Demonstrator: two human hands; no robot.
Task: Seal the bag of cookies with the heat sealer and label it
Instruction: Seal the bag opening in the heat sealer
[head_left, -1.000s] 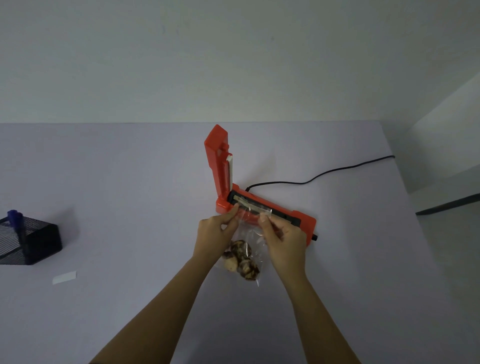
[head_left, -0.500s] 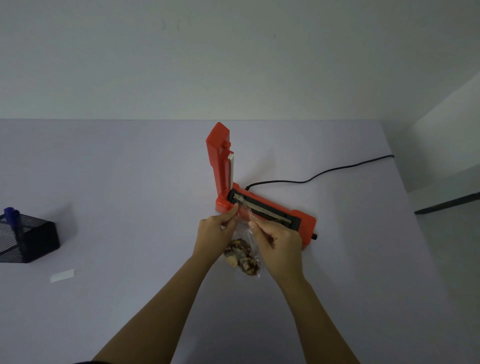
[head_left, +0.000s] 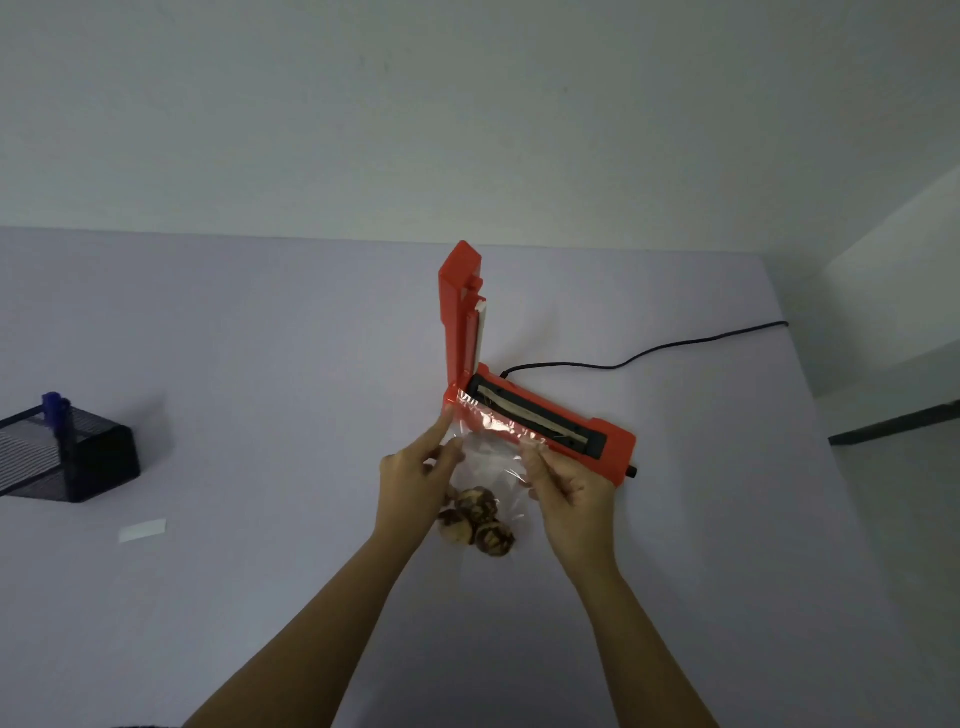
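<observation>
A clear plastic bag (head_left: 491, 462) with several brown cookies (head_left: 478, 522) at its bottom lies in front of the orange heat sealer (head_left: 613, 441). The sealer's lid (head_left: 460, 317) stands upright, and its black sealing bar (head_left: 535, 418) is exposed. The bag's open top edge rests on the sealer's near rim, just short of the bar. My left hand (head_left: 410, 478) pinches the bag's left top corner, index finger stretched along the edge. My right hand (head_left: 563, 488) pinches the right top corner.
A black mesh pen holder (head_left: 72, 452) with a blue pen (head_left: 52, 408) stands at the far left. A small white label (head_left: 141, 530) lies in front of it. The sealer's black cord (head_left: 649, 353) runs off to the right table edge.
Both hands have drawn the bag's top edge back off the sealing bar toward me and spread it flat. The bar now shows uncovered.
</observation>
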